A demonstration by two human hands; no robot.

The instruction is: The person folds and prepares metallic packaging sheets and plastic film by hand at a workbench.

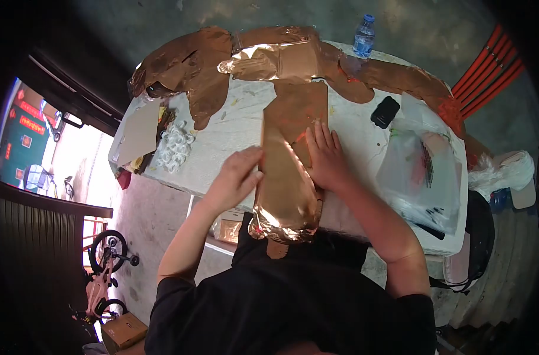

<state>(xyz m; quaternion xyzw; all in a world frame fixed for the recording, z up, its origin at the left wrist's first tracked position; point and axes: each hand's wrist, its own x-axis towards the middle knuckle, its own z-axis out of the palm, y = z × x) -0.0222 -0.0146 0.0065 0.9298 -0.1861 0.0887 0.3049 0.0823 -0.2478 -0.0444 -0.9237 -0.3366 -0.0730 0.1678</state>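
A flat, shiny copper-coloured foil balloon (pixel 284 183) lies lengthwise in front of me, its near end hanging over the table's front edge toward my lap. My right hand (pixel 327 157) lies flat on its right side, fingers stretched out. At the left edge of the foil is my left hand (pixel 237 177), fingers slightly bent and thumb apart from them. A brownish tab (pixel 276 249) sticks out below the crumpled near end. More flat foil balloons (pixel 207 74) are spread along the far side of the table, some overlapping.
On the white-covered table (pixel 222 142) are a bundle of white rings (pixel 175 148), a grey card (pixel 140 133), a black case (pixel 385 111), clear plastic bags (pixel 420 177) and a water bottle (pixel 365 36). A red stool (pixel 491 71) stands beyond, a small bicycle (pixel 104 272) at left.
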